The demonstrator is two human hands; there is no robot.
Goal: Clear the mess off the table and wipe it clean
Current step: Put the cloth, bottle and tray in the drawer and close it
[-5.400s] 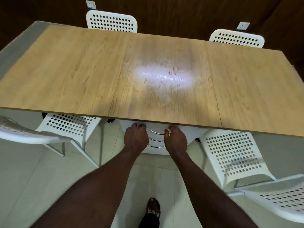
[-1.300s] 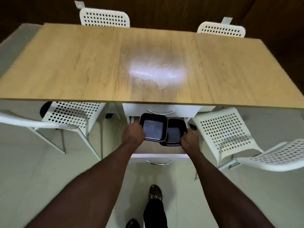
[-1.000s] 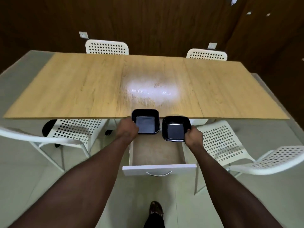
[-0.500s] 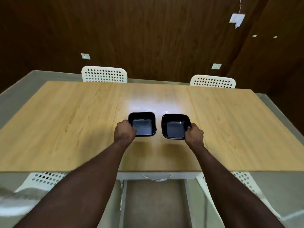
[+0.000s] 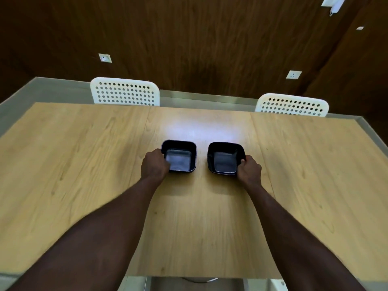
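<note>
Two square black bowls stand side by side near the middle of the wooden table (image 5: 84, 164). My left hand (image 5: 155, 165) grips the near-left rim of the left bowl (image 5: 182, 155). My right hand (image 5: 249, 170) grips the near-right rim of the right bowl (image 5: 224, 157). Both bowls look empty and sit apart from each other with a gap of bare wood between them. A bright patch of reflected light lies on the table just behind them.
Two white perforated chairs (image 5: 125, 92) (image 5: 291, 105) stand at the table's far side against a dark wood-panelled wall. Below the table's near edge the open drawer (image 5: 195, 284) shows partly.
I took the two bowls out of the drawer under the table, lifted them over the near edge and brought them onto the tabletop. The view rose from the drawer to the table.
</note>
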